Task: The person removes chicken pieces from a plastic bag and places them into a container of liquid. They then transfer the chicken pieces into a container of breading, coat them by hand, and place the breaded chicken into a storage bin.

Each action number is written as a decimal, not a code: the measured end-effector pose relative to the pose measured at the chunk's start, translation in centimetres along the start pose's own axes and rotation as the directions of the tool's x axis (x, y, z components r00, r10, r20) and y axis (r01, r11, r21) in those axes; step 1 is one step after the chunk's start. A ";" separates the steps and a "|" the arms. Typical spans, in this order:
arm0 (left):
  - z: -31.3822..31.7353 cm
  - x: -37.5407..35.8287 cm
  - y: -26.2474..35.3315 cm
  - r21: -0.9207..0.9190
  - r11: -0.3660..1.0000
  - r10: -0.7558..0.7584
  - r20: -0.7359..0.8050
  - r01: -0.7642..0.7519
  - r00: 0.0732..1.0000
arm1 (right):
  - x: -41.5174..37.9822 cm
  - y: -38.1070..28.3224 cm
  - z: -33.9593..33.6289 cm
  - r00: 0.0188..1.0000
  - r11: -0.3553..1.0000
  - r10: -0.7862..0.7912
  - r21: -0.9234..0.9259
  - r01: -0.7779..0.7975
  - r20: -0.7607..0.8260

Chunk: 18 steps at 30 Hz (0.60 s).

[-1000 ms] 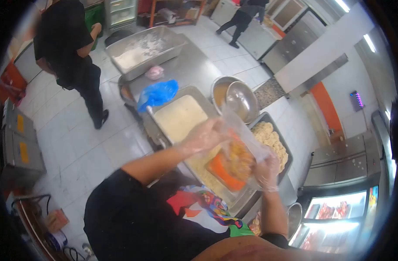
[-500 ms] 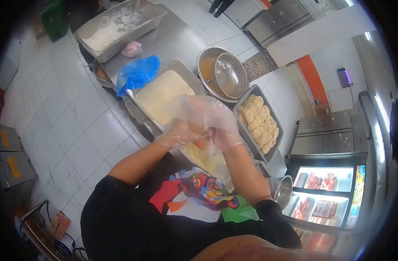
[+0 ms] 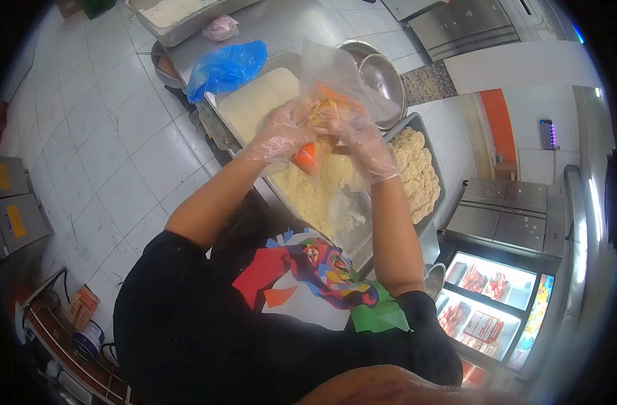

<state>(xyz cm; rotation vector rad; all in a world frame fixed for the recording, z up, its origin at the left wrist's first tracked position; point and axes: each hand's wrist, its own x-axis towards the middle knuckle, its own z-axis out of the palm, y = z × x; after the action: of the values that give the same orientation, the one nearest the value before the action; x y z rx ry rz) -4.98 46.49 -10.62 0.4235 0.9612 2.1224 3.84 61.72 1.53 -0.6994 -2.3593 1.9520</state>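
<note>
On the steel bench (image 3: 288,23), above its crumb tray (image 3: 308,202), both your hands, left (image 3: 281,133) and right (image 3: 368,145), clamp the clear bag (image 3: 332,108).

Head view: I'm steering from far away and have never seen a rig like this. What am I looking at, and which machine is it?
No machine: these are a person's own hands in clear gloves, filmed by one camera worn on the head, looking forward and down. The left hand and right hand hold a clear plastic bag with orange and yellowish colours showing; its contents are hard to make out. Beneath are pale yellow crumbs in a metal tray. A blue bag lies on the left, metal bowls beyond the hands, and a grey tray of lumpy pale pieces on the right.
</note>
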 end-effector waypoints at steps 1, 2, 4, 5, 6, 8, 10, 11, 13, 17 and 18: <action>0.2 -0.1 0.6 -0.032 0.999 -0.025 0.037 0.026 0.999 | -0.4 0.2 0.4 0.999 0.997 0.030 0.067 -0.032 0.029; 0.3 0.0 0.8 -0.021 1.000 -0.020 0.028 0.021 0.999 | -0.3 0.2 0.5 0.997 0.989 0.057 0.131 -0.064 0.061; 0.7 0.0 0.9 0.006 1.000 -0.008 0.005 0.008 1.000 | 1.0 2.5 -0.1 0.998 0.981 0.026 0.193 -0.036 0.053; 0.8 -0.2 0.9 0.111 0.994 0.001 -0.009 0.000 1.000 | 1.3 3.3 0.0 0.999 0.974 0.016 0.225 -0.026 0.047; 1.0 -0.3 0.6 0.215 0.977 0.012 -0.021 -0.007 1.000 | 1.4 4.1 -0.2 0.999 0.973 0.009 0.229 -0.018 0.038; 1.2 -0.1 0.0 0.259 0.966 0.033 -0.020 -0.026 0.999 | 1.7 4.7 -0.1 1.000 0.972 -0.010 0.234 0.005 0.020; 1.1 -0.3 -2.0 0.135 0.990 0.048 -0.005 -0.047 0.999 | 1.5 4.2 0.7 0.983 0.974 -0.178 0.149 0.172 0.031; 1.4 -0.5 -1.5 0.107 0.994 0.009 0.007 -0.010 1.000 | 1.4 4.0 1.0 0.964 0.961 -0.262 0.107 0.256 0.044; 2.1 -0.9 -0.3 0.051 0.996 -0.069 0.041 0.067 0.997 | 1.1 3.9 0.9 0.992 0.968 -0.112 0.231 0.097 0.056; 1.7 -0.2 -2.6 -0.097 0.985 -0.140 0.048 0.144 0.989 | 1.1 4.7 0.4 0.996 0.936 0.074 0.341 -0.084 0.043; 2.0 -0.1 -2.4 -0.054 0.989 -0.136 0.029 0.138 0.990 | 1.1 5.2 0.0 0.995 0.946 0.097 0.307 -0.101 0.028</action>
<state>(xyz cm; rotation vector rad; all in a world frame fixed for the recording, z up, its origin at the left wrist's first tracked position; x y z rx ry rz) -2.56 48.45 -11.14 0.3462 0.8889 2.0099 4.56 62.76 -3.65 -0.7965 -1.9894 2.2998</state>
